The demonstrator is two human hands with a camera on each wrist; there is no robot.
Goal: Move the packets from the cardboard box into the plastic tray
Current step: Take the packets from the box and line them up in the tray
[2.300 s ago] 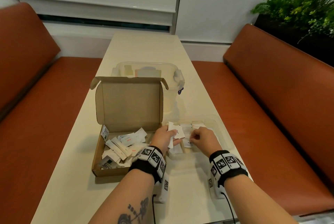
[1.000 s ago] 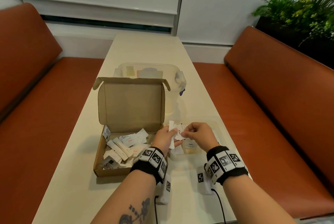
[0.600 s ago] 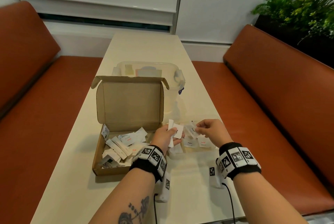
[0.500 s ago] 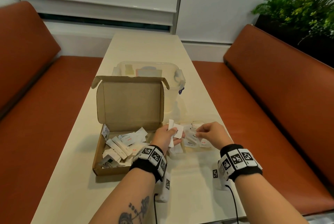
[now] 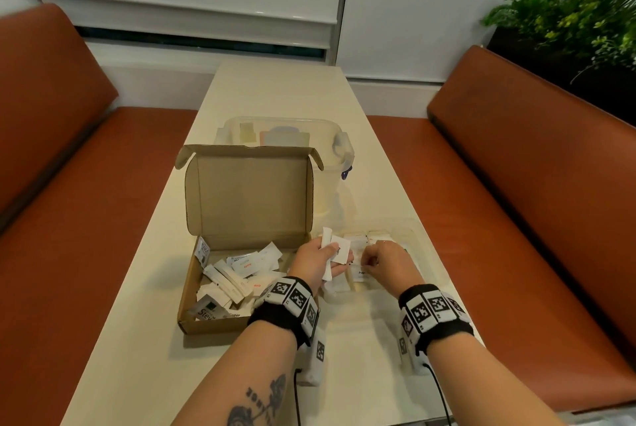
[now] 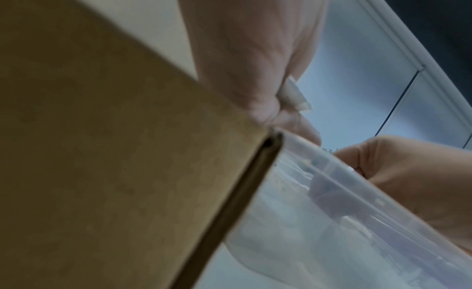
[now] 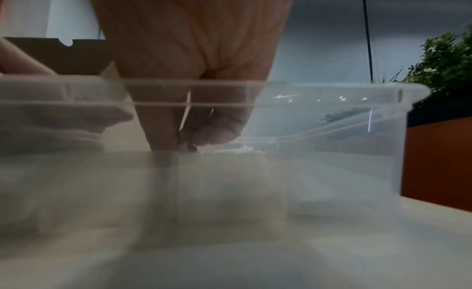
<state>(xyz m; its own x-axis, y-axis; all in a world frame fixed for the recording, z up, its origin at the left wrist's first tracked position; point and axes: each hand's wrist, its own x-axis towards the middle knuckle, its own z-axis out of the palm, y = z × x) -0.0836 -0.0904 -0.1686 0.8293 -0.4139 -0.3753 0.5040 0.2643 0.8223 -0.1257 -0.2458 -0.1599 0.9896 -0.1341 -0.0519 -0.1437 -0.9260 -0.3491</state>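
The small white paper packets (image 5: 241, 274) are lying in a loose heap in the shallow brown cardboard box (image 5: 220, 322), some flat, some leaning on one another, a few showing red or dark print. The box is sitting on the long cream table (image 5: 275, 91) with its lid (image 5: 249, 191) standing upright at the far side. Just right of the box, touching or nearly touching it, the clear shallow plastic tray (image 5: 418, 239) is holding several more white packets laid flat across its floor.

The left hand (image 5: 318, 262) is hovering over the gap between box and tray, palm turned up and inward, its fingers and thumb curling round a small bunch of white packets (image 5: 335, 250) — one flat with dark print, another sticking up behind it. In the left wrist view a corner of a packet (image 6: 293, 95) is poking out between the folded fingers.

The right hand (image 5: 389, 262) is reaching down into the tray with the knuckles up and the fingers bent toward the floor; through the tray wall in the right wrist view, its fingertips (image 7: 163, 140) are pinching a thin white packet (image 7: 186, 111) held edge-on — right down near the tray floor.

Both wrists are wearing black bands with black-and-white square markers (image 5: 292, 298). Behind the box a clear lidded plastic container (image 5: 337, 143) is standing on the table, rust-orange benches (image 5: 516, 202) are flanking it, and green plants (image 5: 568, 12) are filling the far right corner.
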